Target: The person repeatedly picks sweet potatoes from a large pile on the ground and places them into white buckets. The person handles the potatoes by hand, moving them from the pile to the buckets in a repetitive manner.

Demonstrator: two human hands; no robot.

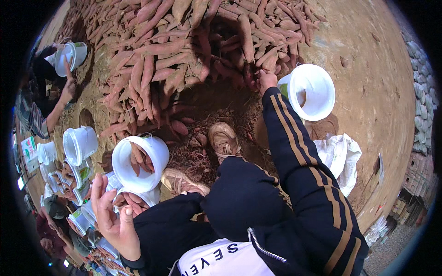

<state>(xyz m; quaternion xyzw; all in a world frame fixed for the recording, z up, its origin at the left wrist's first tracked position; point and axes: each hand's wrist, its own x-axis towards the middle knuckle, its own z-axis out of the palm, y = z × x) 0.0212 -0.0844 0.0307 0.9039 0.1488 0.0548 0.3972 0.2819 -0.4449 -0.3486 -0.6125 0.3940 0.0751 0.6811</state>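
Observation:
My left hand (115, 215) is raised with its fingers apart and holds nothing. Close beside it, a white plastic bucket (157, 151) with a few sweet potatoes (140, 158) inside leans on its side. Another white bucket (153, 198) with sweet potatoes is partly under it. My right hand (267, 80) reaches to the lower edge of a large heap of sweet potatoes (162, 51). Its fingers are curled against a dark reddish sweet potato (248, 74); whether they grip it is hard to see. Just right of that hand is a white bucket (316, 91) with a brown patch inside.
A crumpled white woven sack (340, 158) lies by my right arm. Loose soil and roots (193, 162) surround my shoes (221, 138). At left, a person's hand (69, 89) holds a sweet potato at a bucket (81, 53). Several more buckets (81, 141) and other people occupy the left side.

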